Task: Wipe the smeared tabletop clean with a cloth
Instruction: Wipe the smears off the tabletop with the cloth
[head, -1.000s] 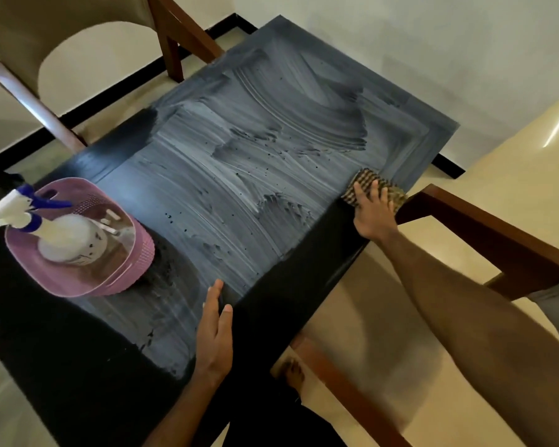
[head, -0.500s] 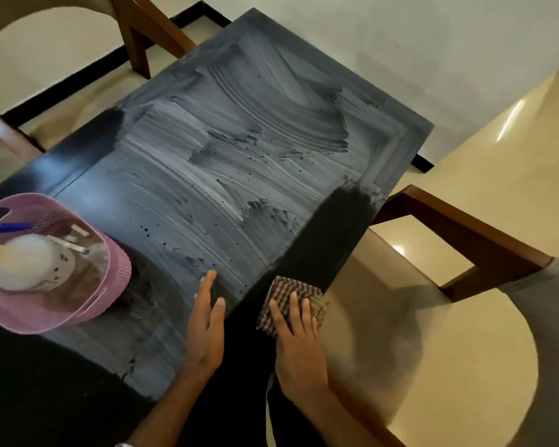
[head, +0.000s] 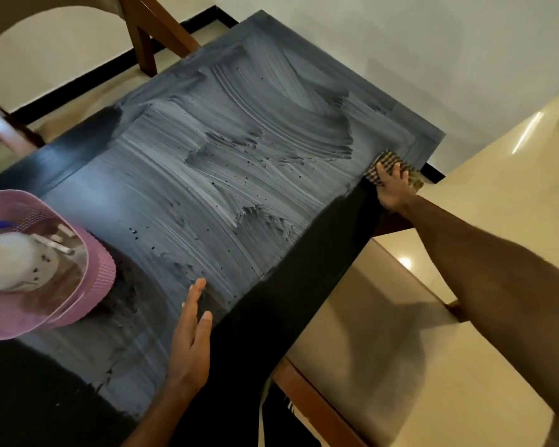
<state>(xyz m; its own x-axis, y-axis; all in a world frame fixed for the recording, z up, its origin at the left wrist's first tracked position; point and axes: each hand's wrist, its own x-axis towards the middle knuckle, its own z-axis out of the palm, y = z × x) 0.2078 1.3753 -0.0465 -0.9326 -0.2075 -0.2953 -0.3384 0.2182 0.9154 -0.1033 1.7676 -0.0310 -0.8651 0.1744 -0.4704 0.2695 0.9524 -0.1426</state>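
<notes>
A black tabletop [head: 226,188] is covered with grey-white smears across most of its middle. A clean black strip runs along its right edge, near me. My right hand [head: 392,188] is stretched out to the far right edge and presses flat on a checked brown cloth [head: 388,164]. My left hand [head: 191,337] rests flat on the table near the front, fingers straight, holding nothing.
A pink plastic basket [head: 100,275] with a white spray bottle [head: 10,262] in it stands on the table at the left. Wooden chairs stand at the far left [head: 149,37] and at the right [head: 307,401] of the table. A white wall lies behind.
My right hand pulled the cloth back along the right edge to the near side, then pushed it out again to the far edge. The left hand has stayed put.
</notes>
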